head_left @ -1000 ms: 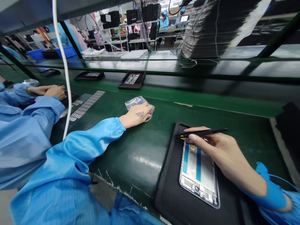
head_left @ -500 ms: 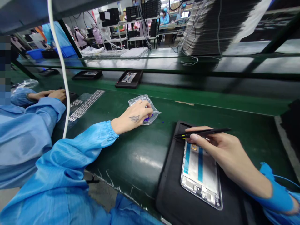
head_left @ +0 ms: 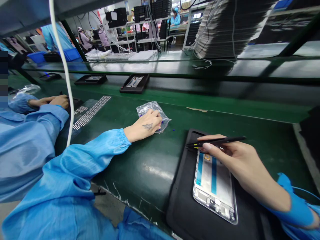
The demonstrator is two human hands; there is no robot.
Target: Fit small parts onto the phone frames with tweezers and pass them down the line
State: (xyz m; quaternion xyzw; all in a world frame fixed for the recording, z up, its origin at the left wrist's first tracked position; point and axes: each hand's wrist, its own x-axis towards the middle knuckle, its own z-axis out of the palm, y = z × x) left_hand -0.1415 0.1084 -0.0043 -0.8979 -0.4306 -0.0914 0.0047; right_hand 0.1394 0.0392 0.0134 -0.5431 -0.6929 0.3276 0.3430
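My left hand (head_left: 147, 126) rests over a clear plastic bag (head_left: 150, 106), its fingers curled down and bunched at the tips. Bits of blue-purple show in the bag beside the fingers; what the fingertips pinch is hidden. In my right hand (head_left: 236, 156) are black tweezers (head_left: 222, 140), held level between thumb and fingers, tips pointing left. Under that hand lies an open phone frame (head_left: 207, 176), silver with two blue strips and small parts at its lower end. A black padded tray (head_left: 180, 196) carries the phone frame.
Trays with phone frames (head_left: 135, 82) stand along the green bench's far side. Left of me a co-worker's hands (head_left: 58, 101) work near sheets of small labels (head_left: 92, 111). A white cable (head_left: 61, 56) hangs at the left. A tiny blue piece (head_left: 173, 130) lies right of the bag.
My left hand has shifted slightly right and down over the bag, its fingers more bunched. My right hand and the tweezers have stayed in place.
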